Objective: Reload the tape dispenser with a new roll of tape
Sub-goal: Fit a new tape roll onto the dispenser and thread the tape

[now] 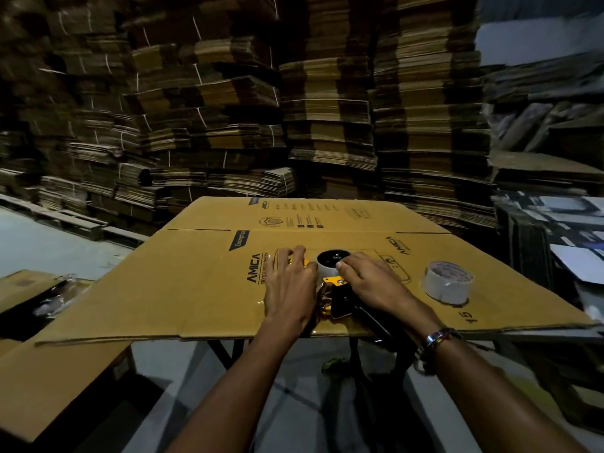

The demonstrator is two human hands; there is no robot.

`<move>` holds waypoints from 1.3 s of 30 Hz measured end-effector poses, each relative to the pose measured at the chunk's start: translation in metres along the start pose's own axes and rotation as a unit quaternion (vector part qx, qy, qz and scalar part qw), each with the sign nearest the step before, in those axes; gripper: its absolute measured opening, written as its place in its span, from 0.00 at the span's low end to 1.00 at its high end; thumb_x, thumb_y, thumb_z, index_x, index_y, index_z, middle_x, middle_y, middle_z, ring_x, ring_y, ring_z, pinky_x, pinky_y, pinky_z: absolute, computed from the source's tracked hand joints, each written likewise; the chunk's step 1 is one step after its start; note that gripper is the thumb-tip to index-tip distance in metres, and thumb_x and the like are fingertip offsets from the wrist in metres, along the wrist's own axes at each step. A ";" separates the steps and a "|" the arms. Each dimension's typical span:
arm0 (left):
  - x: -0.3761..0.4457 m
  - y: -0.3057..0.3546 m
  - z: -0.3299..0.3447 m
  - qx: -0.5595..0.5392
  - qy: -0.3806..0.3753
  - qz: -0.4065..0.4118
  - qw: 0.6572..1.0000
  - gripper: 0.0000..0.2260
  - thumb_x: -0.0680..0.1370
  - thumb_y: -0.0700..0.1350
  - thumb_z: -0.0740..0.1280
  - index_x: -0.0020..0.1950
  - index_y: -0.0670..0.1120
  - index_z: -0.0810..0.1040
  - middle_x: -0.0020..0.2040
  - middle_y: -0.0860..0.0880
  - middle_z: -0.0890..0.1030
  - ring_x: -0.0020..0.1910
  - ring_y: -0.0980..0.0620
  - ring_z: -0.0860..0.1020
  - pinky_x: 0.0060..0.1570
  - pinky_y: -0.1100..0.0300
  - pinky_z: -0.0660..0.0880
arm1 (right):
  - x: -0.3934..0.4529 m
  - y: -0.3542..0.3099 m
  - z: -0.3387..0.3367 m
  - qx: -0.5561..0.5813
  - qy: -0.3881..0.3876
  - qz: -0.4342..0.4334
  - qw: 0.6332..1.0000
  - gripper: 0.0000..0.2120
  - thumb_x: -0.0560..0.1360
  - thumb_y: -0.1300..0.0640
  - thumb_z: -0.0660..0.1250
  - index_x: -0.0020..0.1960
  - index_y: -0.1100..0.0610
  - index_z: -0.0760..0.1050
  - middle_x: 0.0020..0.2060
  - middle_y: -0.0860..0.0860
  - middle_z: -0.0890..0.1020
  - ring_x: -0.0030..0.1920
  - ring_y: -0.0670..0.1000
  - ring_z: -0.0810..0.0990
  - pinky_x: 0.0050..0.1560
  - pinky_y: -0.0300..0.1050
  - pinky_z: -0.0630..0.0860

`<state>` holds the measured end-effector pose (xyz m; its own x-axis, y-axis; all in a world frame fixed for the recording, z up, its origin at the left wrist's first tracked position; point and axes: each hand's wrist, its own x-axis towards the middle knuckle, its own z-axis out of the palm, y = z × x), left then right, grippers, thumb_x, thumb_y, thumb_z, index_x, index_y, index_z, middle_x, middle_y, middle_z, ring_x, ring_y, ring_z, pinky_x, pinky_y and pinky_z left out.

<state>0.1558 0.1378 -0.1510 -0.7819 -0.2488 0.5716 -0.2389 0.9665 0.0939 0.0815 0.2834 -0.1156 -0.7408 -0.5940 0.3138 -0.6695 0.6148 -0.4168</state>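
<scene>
On a flattened cardboard box [202, 289] printed "AMICA", a yellow and black tape dispenser [336, 297] is laid on its side near the front edge, its black handle pointing back toward the person. A roll of tape [328, 264] with a dark hub is seated at the dispenser's far end. The left hand [289, 291] is laid over the dispenser's left side, fingers loosely spread and only slightly bent, their tips resting by the roll; no closed grasp is seen. The right hand [369, 282] is placed on the right side, fingers extended together, the fingertips [343, 264] touching the roll's rim. A bracelet [438, 338] is worn on the right wrist. A second roll of white tape [447, 282] is set flat well to the right, untouched. Stacks of flattened cartons [327, 109] are piled behind.
</scene>
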 end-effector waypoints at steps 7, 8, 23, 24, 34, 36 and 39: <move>0.000 0.005 -0.004 -0.092 -0.007 -0.044 0.995 0.09 0.77 0.47 0.68 0.56 0.48 0.80 0.69 0.48 0.70 0.68 0.45 0.64 0.58 0.48 0.71 | -0.005 -0.005 -0.003 -0.004 -0.011 -0.007 1.000 0.18 0.83 0.44 0.52 0.63 0.51 0.75 0.64 0.48 0.72 0.59 0.51 0.74 0.60 0.51 0.70; -0.001 0.005 -0.004 -0.102 -0.012 -0.048 0.994 0.09 0.77 0.46 0.69 0.55 0.47 0.80 0.69 0.48 0.70 0.68 0.45 0.64 0.58 0.48 0.72 | -0.006 -0.006 -0.004 -0.012 -0.004 -0.010 1.000 0.19 0.83 0.43 0.52 0.63 0.51 0.75 0.64 0.49 0.71 0.59 0.52 0.75 0.58 0.52 0.71; 0.004 -0.002 -0.007 -0.144 -0.066 -0.045 0.986 0.09 0.78 0.47 0.68 0.56 0.46 0.80 0.69 0.50 0.68 0.66 0.46 0.62 0.58 0.48 0.71 | -0.050 -0.035 0.002 -0.292 -0.060 0.061 0.953 0.44 0.76 0.55 0.69 0.80 0.53 0.41 0.64 0.58 0.73 0.57 0.59 0.76 0.45 0.51 0.68; 0.005 -0.003 -0.007 -0.145 -0.066 -0.047 0.986 0.09 0.78 0.48 0.68 0.55 0.47 0.79 0.69 0.50 0.68 0.65 0.46 0.62 0.58 0.48 0.71 | -0.048 -0.034 0.003 -0.292 -0.064 0.065 0.952 0.45 0.76 0.55 0.69 0.80 0.53 0.41 0.62 0.58 0.75 0.57 0.58 0.77 0.45 0.51 0.68; 0.002 0.003 -0.008 -0.148 -0.053 -0.067 0.985 0.08 0.78 0.50 0.68 0.54 0.50 0.81 0.67 0.50 0.69 0.69 0.43 0.59 0.66 0.44 0.66 | -0.028 -0.003 -0.007 -0.242 -0.097 0.006 0.965 0.42 0.77 0.48 0.66 0.79 0.45 0.40 0.66 0.57 0.75 0.60 0.61 0.75 0.55 0.56 0.71; 0.001 0.003 -0.009 -0.122 -0.056 -0.052 0.990 0.11 0.77 0.53 0.67 0.57 0.52 0.80 0.68 0.49 0.69 0.71 0.42 0.58 0.69 0.41 0.62 | -0.023 0.012 -0.015 -0.213 -0.113 -0.023 0.970 0.41 0.78 0.46 0.65 0.79 0.42 0.39 0.69 0.55 0.73 0.63 0.59 0.75 0.57 0.55 0.72; -0.001 -0.005 -0.012 -0.114 -0.083 -0.022 0.990 0.26 0.74 0.65 0.66 0.67 0.53 0.72 0.70 0.49 0.68 0.73 0.41 0.59 0.72 0.39 0.57 | -0.013 0.031 -0.028 -0.189 -0.146 -0.050 0.970 0.40 0.78 0.47 0.65 0.78 0.37 0.40 0.73 0.51 0.71 0.67 0.56 0.72 0.62 0.53 0.73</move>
<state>0.1649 0.1344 -0.1423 -0.8619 -0.2800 0.4229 -0.1541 0.9390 0.3076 0.0685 0.3247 -0.1088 -0.6612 -0.7479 0.0592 -0.7501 0.6603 -0.0364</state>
